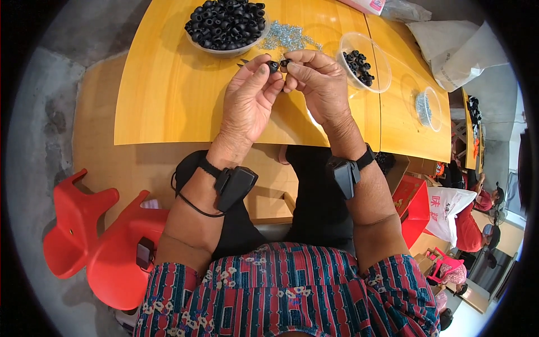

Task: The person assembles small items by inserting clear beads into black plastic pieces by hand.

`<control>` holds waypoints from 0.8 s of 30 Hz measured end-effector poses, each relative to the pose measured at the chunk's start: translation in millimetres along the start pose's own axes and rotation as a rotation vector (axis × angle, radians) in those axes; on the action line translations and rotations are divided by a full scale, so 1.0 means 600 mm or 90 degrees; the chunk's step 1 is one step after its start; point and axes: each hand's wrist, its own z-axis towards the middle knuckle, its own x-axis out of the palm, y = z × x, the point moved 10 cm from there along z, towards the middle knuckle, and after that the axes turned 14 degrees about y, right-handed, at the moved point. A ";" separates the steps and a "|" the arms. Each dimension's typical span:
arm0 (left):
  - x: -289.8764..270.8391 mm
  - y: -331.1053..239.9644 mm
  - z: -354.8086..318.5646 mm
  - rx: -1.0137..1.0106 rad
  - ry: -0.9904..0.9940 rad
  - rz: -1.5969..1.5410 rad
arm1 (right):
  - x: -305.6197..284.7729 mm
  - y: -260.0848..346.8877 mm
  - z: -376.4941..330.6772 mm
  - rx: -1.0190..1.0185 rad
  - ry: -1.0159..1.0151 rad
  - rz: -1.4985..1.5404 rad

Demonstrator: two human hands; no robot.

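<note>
Over the yellow table, my left hand (245,100) pinches a small round black plastic piece (273,67) with a hole in its end. Close to it on the right, my right hand (324,90) grips a smaller black part (284,63) between thumb and forefinger. The two parts almost meet; whether they touch I cannot tell. Just beyond lies a loose pile of tiny clear bluish pieces (289,37). A bowl (227,53) heaped with black hollow plastic pieces (224,25) stands at the far left. To the right, a clear round tub (382,78) holds several black pieces (358,67).
A small clear cup (435,112) with tiny clear pieces stands on the table's (168,106) right part. White plastic sacks (455,50) lie at the far right. Red chairs (120,258) stand at lower left, a red box (412,210) at right. Several people (471,227) sit farther right.
</note>
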 end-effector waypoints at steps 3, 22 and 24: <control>-0.001 -0.001 0.000 0.009 0.000 0.010 | -0.002 -0.010 -0.001 0.013 0.002 0.049; 0.002 -0.006 -0.001 0.007 0.005 0.030 | 0.009 0.010 0.001 -0.047 0.007 -0.089; 0.000 -0.006 0.000 0.006 0.004 0.030 | 0.011 0.016 -0.001 -0.061 0.005 -0.122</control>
